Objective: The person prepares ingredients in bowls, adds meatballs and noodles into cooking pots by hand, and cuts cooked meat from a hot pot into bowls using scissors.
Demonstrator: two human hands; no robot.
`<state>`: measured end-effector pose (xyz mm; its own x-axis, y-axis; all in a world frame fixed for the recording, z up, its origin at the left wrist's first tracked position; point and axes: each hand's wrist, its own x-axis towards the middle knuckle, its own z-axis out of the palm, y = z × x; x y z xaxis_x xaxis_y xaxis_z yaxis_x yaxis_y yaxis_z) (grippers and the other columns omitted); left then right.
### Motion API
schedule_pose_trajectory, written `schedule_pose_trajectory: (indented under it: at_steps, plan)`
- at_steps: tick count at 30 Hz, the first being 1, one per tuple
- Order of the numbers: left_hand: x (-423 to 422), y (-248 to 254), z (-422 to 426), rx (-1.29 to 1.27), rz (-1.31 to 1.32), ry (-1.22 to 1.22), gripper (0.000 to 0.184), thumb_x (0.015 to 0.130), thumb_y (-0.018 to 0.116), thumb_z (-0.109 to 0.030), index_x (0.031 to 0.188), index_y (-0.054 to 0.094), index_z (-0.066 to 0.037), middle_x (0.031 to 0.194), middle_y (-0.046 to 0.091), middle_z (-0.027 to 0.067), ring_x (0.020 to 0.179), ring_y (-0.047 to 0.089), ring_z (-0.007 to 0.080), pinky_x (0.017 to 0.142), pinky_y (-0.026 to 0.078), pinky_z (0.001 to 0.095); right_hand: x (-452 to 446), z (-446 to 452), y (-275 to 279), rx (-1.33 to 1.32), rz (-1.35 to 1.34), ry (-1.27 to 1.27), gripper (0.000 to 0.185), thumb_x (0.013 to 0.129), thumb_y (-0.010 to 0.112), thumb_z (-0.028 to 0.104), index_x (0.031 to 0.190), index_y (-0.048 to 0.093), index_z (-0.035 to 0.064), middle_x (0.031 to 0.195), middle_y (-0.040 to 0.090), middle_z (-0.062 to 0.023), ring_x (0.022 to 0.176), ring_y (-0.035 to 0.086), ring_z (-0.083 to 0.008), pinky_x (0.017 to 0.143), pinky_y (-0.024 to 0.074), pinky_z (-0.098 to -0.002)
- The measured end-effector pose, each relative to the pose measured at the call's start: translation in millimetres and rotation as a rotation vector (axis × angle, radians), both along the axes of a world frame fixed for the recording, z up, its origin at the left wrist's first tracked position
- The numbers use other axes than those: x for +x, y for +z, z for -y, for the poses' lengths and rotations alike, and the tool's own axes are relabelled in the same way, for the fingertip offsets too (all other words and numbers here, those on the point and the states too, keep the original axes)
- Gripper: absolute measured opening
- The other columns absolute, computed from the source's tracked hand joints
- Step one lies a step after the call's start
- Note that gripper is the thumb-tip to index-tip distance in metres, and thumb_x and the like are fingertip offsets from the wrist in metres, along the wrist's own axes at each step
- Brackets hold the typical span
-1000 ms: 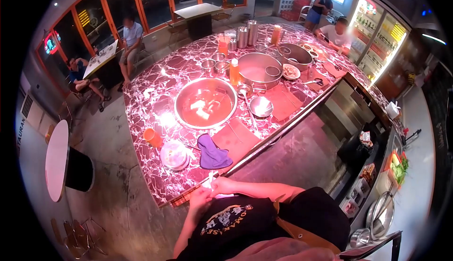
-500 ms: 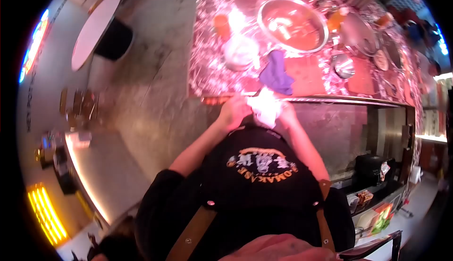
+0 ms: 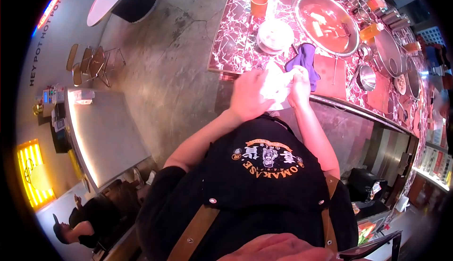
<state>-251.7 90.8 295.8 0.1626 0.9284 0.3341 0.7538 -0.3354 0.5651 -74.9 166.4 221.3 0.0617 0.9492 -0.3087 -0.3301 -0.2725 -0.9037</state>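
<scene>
White crumpled sheet [image 3: 276,85] is being held between both hands, overlapping in view the near edge of the tabletop [image 3: 231,53], its long axis seemingly running from 12 to 6 o'clock. At its 3 o'clock side it is being pinched in the grip of the right hand [image 3: 300,86], from which the purple cloth [image 3: 307,56] is lying near 12 o'clock; at its 9 o'clock side it is being touched by the left hand [image 3: 247,95], whose closure cannot be told in the glare.

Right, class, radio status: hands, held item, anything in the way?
Left hand against white tissue-like sheet, right hand gripping it. Sheet crumpled, glare hiding detail. Purple cloth beyond right hand; no clear obstruction.
</scene>
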Motion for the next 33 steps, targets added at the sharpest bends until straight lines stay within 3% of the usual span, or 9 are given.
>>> schedule_pose_trajectory:
  at_steps: [8,12,15,17,21,23,27,29,33]
  plan:
    - [-7,-75,-66,-0.439,0.378,0.074,0.026,0.079,0.07,-0.017,0.099,0.065,-0.001,0.086,0.066,0.0117,0.077,0.063,0.0232,0.07,0.05,0.0357,31,9,22,0.22,0.294,0.522,0.025,0.088,0.059,0.008,0.111,0.053,0.0072,0.1,0.06,-0.0072,0.09,0.062,-0.0199,0.077,0.0498,-0.0342]
    - [-10,-78,-31,-0.828,0.675,-0.258,0.024,0.084,0.068,-0.018,0.096,0.068,0.002,0.086,0.069,0.0076,0.076,0.063,0.0157,0.069,0.05,0.0327,81,-13,-38,0.246,1.456,0.602,0.029,0.076,0.061,0.006,0.105,0.063,0.0108,0.104,0.062,-0.0161,0.097,0.063,-0.0351,0.084,0.0498,-0.0437]
    - [8,-87,-20,-0.724,0.122,-0.027,0.033,0.078,0.072,-0.028,0.095,0.07,0.0,0.082,0.07,0.0131,0.075,0.068,0.022,0.068,0.053,0.0374,105,-28,-100,0.222,1.017,0.57,0.033,0.081,0.058,0.005,0.113,0.063,0.0056,0.112,0.064,-0.0161,0.102,0.064,-0.0313,0.09,0.051,-0.0407]
    - [-18,-127,-35,-0.817,0.163,0.393,0.028,0.074,0.071,-0.027,0.089,0.071,-0.003,0.083,0.07,0.0194,0.081,0.069,0.033,0.073,0.053,0.0403,89,-18,-50,-0.403,-0.469,0.689,0.038,0.084,0.058,0.001,0.121,0.058,-0.0041,0.121,0.062,-0.0175,0.11,0.062,-0.0272,0.095,0.0514,-0.0383]
    - [-25,-150,-30,-0.732,0.061,0.645,0.027,0.076,0.066,-0.015,0.102,0.068,-0.005,0.096,0.07,0.0188,0.091,0.068,0.0297,0.076,0.053,0.0394,62,-5,-36,-0.445,-0.633,0.691,0.041,0.082,0.066,0.001,0.122,0.056,-0.0067,0.111,0.066,-0.0163,0.096,0.067,-0.0252,0.084,0.0557,-0.0358]
    - [-13,-105,-25,-0.788,1.429,0.302,0.031,0.077,0.06,-0.001,0.108,0.065,-0.002,0.097,0.068,0.0132,0.093,0.066,0.0218,0.078,0.052,0.034,65,-26,-97,-0.15,0.536,0.873,0.039,0.081,0.067,0.003,0.118,0.058,-0.0043,0.101,0.068,-0.0152,0.087,0.069,-0.0233,0.075,0.0549,-0.034]
    - [-20,-53,-12,-1.068,1.532,-0.158,0.032,0.068,0.051,0.007,0.094,0.069,0.005,0.094,0.067,0.0116,0.087,0.062,0.0187,0.074,0.048,0.027,48,-40,-96,-0.119,0.811,1.004,0.036,0.083,0.059,-0.001,0.119,0.055,-0.0033,0.101,0.067,-0.0135,0.083,0.066,-0.0202,0.07,0.0535,-0.0329]
    - [-57,-58,-28,-1.07,0.907,-0.004,0.025,0.074,0.056,-0.004,0.093,0.073,-0.002,0.085,0.069,0.0082,0.082,0.065,0.0161,0.075,0.05,0.0286,42,-46,-78,-0.466,-0.451,0.696,0.025,0.083,0.055,-0.001,0.108,0.058,-0.0003,0.101,0.066,-0.0135,0.09,0.065,-0.021,0.071,0.0529,-0.0355]
    - [-91,-97,-53,-0.758,-0.216,0.278,0.021,0.081,0.059,-0.02,0.092,0.072,-0.007,0.087,0.069,0.0187,0.086,0.066,0.0354,0.078,0.052,0.0454,33,-48,-48,-0.259,-0.557,0.915,0.022,0.085,0.055,0.003,0.105,0.064,-0.0001,0.103,0.066,-0.0117,0.088,0.063,-0.0184,0.072,0.051,-0.0309]
